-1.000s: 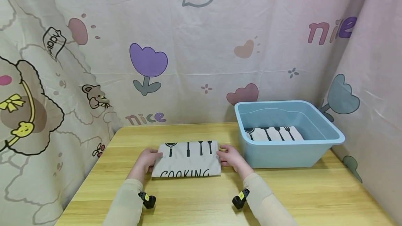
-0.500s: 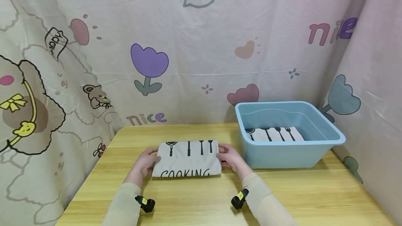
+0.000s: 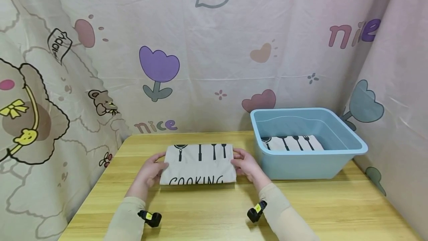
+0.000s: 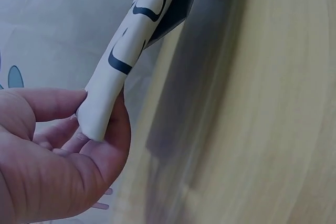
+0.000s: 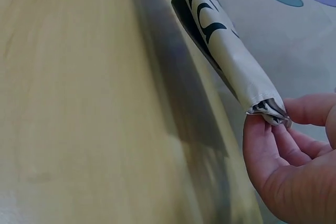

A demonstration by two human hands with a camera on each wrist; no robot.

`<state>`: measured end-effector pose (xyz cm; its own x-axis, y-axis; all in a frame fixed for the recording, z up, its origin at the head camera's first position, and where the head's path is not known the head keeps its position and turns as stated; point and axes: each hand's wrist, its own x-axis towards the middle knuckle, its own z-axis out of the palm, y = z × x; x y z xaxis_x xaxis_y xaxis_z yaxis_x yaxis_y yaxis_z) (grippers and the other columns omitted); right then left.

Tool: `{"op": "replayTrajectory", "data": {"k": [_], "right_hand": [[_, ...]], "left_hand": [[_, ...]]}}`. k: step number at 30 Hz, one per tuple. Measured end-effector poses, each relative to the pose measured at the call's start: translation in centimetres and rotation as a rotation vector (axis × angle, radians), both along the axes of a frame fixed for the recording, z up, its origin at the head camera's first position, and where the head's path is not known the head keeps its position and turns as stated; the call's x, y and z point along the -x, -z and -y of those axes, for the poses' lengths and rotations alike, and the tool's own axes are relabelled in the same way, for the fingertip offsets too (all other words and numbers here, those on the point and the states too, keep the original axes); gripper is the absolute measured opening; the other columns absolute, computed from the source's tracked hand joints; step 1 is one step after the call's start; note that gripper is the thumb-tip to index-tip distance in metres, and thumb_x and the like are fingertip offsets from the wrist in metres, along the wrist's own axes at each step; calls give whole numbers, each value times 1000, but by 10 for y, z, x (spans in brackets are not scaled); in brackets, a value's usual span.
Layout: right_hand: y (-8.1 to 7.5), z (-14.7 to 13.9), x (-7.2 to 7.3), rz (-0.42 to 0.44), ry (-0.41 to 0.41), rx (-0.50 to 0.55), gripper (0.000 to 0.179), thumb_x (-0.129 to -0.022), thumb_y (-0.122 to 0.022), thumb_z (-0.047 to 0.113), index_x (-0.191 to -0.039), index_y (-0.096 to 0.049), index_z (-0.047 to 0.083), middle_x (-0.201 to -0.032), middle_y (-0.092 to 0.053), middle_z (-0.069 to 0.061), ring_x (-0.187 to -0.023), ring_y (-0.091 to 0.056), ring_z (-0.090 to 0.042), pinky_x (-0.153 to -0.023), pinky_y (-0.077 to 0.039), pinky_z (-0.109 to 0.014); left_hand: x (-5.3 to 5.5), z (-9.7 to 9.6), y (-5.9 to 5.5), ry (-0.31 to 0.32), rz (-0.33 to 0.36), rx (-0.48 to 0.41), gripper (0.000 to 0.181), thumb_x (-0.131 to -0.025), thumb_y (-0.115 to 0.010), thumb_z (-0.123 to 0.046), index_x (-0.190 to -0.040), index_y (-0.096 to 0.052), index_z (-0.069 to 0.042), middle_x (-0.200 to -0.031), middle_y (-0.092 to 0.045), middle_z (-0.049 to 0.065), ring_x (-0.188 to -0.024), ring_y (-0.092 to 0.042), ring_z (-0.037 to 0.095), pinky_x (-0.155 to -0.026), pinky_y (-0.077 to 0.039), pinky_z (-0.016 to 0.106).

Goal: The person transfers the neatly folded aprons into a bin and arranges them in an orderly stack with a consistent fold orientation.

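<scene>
A folded white cloth (image 3: 199,164) printed with black kitchen utensils and the word COOKING is held level between both hands. My left hand (image 3: 150,169) pinches its left end, thumb on top and fingers curled beneath. At the opposite end my right hand (image 3: 246,164) grips in the same way. In the left wrist view, the cloth (image 4: 123,59) hangs above the tabletop and casts a shadow on it; a dark flap shows underneath. Bunched inner layers are visible at the end of the cloth (image 5: 239,72) in the right wrist view.
A light blue plastic tub (image 3: 301,166) stands at the back right of the wooden table (image 3: 207,218). Inside it lies another folded white cloth (image 3: 291,143) with a similar utensil print. A patterned curtain (image 3: 214,55) hangs behind and along both sides.
Both hands have raised the folded cloth off the table and slightly away from the body. The left hand has shifted a little outward. The tub has stayed put.
</scene>
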<state>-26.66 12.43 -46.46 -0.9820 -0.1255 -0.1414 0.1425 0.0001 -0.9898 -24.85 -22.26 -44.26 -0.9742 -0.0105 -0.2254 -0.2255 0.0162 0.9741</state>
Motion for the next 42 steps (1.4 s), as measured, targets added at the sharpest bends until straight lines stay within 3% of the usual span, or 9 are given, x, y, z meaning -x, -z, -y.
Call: {"op": "replayTrajectory", "data": {"k": [14, 25, 33, 42], "right_hand": [[-22, -1, -1, -53, 17, -8, 58, -91, -62, -2, -146, -44, 3, -124, -56, -19, -94, -63, -25, -80, -56, -41], [-42, 2, -5, -83, 18, 48, 59, -90, -61, -5, -146, -45, 4, -123, -53, -20, -93, -62, -25, -80, -57, -40], [-59, 5, -10, -116, 30, 10, 58, -90, -63, -3, -145, -47, 6, -126, -55, -20, -97, -63, -27, -78, -57, -39], [-79, 8, -12, -148, 13, 5, 57, -92, -62, -4, -146, -47, 5, -127, -56, -20, -101, -62, -27, -77, -57, -36]], "left_hand": [[-7, 6, -26, 23, -65, -10, 60, -97, -52, 3, -153, -31, -4, -116, -65, 14, -82, -70, 19, -68, -59, 42], [-12, 11, -45, 32, -85, -34, 63, -97, -55, 2, -154, -28, -6, -105, -65, 3, -82, -68, 16, -68, -59, 40], [-16, 17, -60, 55, -121, -77, 67, -97, -55, 2, -155, -24, -6, -98, -66, -6, -82, -69, 13, -72, -58, 36], [-21, 21, -74, 61, -160, -91, 67, -97, -57, 0, -156, -26, -8, -97, -68, -8, -83, -69, 12, -71, -58, 33]]}}
